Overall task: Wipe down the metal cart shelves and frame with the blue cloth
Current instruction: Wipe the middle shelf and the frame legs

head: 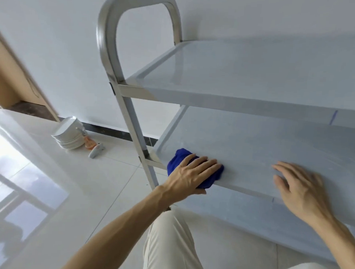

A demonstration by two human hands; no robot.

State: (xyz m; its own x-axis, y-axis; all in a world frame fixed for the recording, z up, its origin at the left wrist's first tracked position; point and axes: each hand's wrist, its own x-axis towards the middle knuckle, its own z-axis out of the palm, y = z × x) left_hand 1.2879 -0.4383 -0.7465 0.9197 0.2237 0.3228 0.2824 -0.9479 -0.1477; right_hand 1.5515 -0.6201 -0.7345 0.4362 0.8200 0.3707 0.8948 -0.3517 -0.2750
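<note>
A metal cart (130,109) with a looped handle frame stands against a white wall. Its top shelf (257,77) and middle shelf (275,143) are covered in pale film. The blue cloth (179,158) lies bunched at the left front corner of the middle shelf. My left hand (193,173) presses flat on the cloth, fingers spread over it and pointing right. My right hand (299,186) rests on the front edge of the same shelf, further right, fingers apart and holding nothing. It looks slightly blurred.
On the tiled floor to the left of the cart sit a stack of white plates (68,133) with a cup on top, an orange bottle (89,143) and a white bottle (96,150) lying down. A wooden door frame (15,68) stands at far left. My light trousers (174,249) show below.
</note>
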